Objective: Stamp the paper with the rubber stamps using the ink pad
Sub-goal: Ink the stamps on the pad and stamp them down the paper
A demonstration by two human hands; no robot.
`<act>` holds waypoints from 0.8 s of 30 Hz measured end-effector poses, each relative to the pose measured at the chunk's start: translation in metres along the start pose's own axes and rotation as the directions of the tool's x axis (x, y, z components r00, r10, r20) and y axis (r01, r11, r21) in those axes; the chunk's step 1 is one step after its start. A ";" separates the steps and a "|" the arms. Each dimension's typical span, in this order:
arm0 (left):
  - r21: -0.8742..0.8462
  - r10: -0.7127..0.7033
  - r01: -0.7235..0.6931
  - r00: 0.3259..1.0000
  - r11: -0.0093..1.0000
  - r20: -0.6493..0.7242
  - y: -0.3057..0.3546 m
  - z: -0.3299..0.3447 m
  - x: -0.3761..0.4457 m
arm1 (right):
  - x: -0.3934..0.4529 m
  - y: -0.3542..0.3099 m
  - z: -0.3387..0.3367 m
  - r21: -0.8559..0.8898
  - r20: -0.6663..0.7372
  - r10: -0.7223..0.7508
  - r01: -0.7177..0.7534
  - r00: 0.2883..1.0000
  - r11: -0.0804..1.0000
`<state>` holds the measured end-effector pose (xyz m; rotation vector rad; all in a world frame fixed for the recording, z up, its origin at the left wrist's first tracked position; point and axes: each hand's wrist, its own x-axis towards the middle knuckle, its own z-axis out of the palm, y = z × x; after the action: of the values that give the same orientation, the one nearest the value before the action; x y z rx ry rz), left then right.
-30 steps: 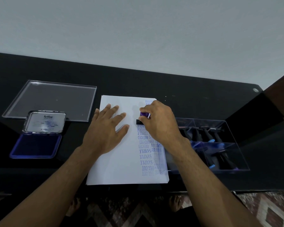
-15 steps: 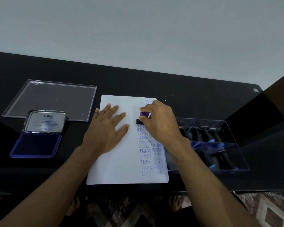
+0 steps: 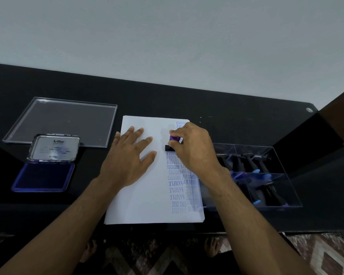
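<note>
A white stack of paper (image 3: 143, 203) lies in the middle of the black table, with blue stamped words running down its right side. My left hand (image 3: 127, 159) lies flat on the paper, fingers spread. My right hand (image 3: 193, 149) grips a rubber stamp (image 3: 172, 142) with a purple handle and a black base, held down on the paper near its upper right. The open ink pad (image 3: 44, 176), blue with a silver lid tipped back, sits at the left.
A clear plastic lid (image 3: 64, 120) lies behind the ink pad. To the right of the paper stands a clear box (image 3: 276, 179) holding several more stamps. The table's front edge runs just below the paper; a patterned floor and bare feet show beneath.
</note>
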<state>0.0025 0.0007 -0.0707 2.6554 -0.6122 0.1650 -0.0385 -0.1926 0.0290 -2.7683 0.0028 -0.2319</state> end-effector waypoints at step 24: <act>0.002 0.010 -0.010 1.000 1.000 -0.002 -0.001 0.000 -0.001 | -0.005 0.015 -0.011 0.598 -0.248 0.395 -0.181 0.885 0.780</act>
<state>0.0026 0.0019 -0.0717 2.6545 -0.6246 0.1709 -0.0453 -0.2099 0.0333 -2.0594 0.3990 -0.5581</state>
